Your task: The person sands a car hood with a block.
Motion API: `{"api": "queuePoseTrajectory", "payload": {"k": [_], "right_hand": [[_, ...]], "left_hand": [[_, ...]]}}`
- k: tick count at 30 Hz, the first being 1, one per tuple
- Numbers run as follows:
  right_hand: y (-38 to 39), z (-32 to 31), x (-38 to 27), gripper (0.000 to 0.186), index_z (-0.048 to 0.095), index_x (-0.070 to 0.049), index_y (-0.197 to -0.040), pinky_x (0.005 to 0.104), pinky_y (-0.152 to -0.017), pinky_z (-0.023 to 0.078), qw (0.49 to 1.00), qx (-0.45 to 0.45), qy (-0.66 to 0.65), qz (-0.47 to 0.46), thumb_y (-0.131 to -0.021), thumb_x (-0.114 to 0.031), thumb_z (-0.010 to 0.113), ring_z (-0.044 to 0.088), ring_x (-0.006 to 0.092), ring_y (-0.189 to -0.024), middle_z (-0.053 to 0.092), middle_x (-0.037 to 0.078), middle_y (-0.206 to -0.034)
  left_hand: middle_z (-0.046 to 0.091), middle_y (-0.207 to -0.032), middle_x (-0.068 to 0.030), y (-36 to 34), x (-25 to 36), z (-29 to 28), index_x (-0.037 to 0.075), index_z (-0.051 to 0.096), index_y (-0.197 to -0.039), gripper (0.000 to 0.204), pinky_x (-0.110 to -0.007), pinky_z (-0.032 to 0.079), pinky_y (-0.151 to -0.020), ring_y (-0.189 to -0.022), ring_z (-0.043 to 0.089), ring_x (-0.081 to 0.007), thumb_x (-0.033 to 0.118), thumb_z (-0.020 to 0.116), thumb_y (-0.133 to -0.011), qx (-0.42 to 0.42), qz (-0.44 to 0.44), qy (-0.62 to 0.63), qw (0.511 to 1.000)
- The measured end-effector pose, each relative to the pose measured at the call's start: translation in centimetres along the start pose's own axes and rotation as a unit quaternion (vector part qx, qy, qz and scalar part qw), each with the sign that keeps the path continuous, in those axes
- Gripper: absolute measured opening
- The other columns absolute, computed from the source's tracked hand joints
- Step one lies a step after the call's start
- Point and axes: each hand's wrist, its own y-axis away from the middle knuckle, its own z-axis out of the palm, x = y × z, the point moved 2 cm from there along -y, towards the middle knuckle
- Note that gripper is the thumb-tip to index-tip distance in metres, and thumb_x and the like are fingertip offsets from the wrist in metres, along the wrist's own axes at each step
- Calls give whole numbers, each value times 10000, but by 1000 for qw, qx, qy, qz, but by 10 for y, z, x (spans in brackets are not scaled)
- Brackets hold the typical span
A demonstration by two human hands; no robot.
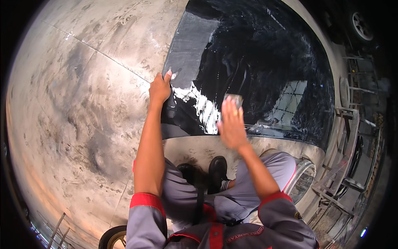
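A large glossy black panel [265, 54] spreads out in front of me, wet and streaked, with white reflections and a dull grey patch at its upper left. My right hand [232, 122] lies over its near middle part, slightly blurred. Its fingers are pressed together on a small, flat greyish pad [234, 99] that touches the wet surface. At the panel's left edge is my left hand [160, 88], its thumb on the black surface and its other fingers folded at the rim. Those fingertips are partly hidden.
Dusty, stained beige floor [83, 103] with joint lines extends left. My black shoes [217, 168] are close to the panel's near edge. Metal frames [346, 137] stand at right, a wheel [362, 25] at upper right, and another wheel [112, 239] at lower left.
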Motion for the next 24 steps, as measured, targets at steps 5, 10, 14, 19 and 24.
{"api": "queuePoseTrajectory", "payload": {"k": [5, 10, 14, 19, 24], "right_hand": [[-51, -3, -3, 688, 243, 25, -1589, 514, -1245, 173, 991, 131, -12, -23, -1040, -337, 446, 214, 344, -1550, 207, 204, -1677], [-48, -5, -3, 677, 246, 28, -1587, 513, -1247, 166, 989, 142, -41, -7, -1045, -328, 439, 202, 344, -1555, 234, 214, -1666], [-8, -7, -13, 715, 299, 24, -1569, 521, -1236, 186, 996, 32, -55, -68, -1002, -355, 512, 204, 331, -1553, 243, 217, -1659], [-91, -22, 61, 746, 246, 31, -1581, 534, -1244, 178, 978, 188, -20, 85, -1000, -354, 512, 197, 345, -1556, 221, 218, -1667], [-6, -1, 7, 769, 243, 45, -1578, 521, -1244, 169, 998, -3, -57, -38, -994, -362, 532, 162, 325, -1567, 190, 206, -1680]], "left_hand": [[673, -1027, -321, 4, -1, 3, -27, 611, -1011, 625, -535, 477, -876, -1017, 627, -519, 581, 464, -1031, 30, 5, 7, 1000], [665, -1021, -311, 5, 0, 3, -38, 604, -990, 615, -509, 470, -881, -1021, 621, -502, 561, 473, -1039, 38, -9, 9, 999], [679, -1069, -309, 5, 0, 3, -15, 613, -1047, 604, -540, 473, -907, -1059, 623, -514, 568, 455, -1035, 31, -1, 2, 1000], [646, -1037, -330, 2, -3, 2, -62, 606, -1009, 594, -502, 467, -879, -1014, 611, -497, 519, 487, -1048, 27, -8, 1, 1000], [651, -1012, -337, -4, -7, 6, -61, 616, -1003, 586, -494, 474, -868, -995, 616, -503, 507, 482, -1055, 8, 5, 8, 1000]]}}
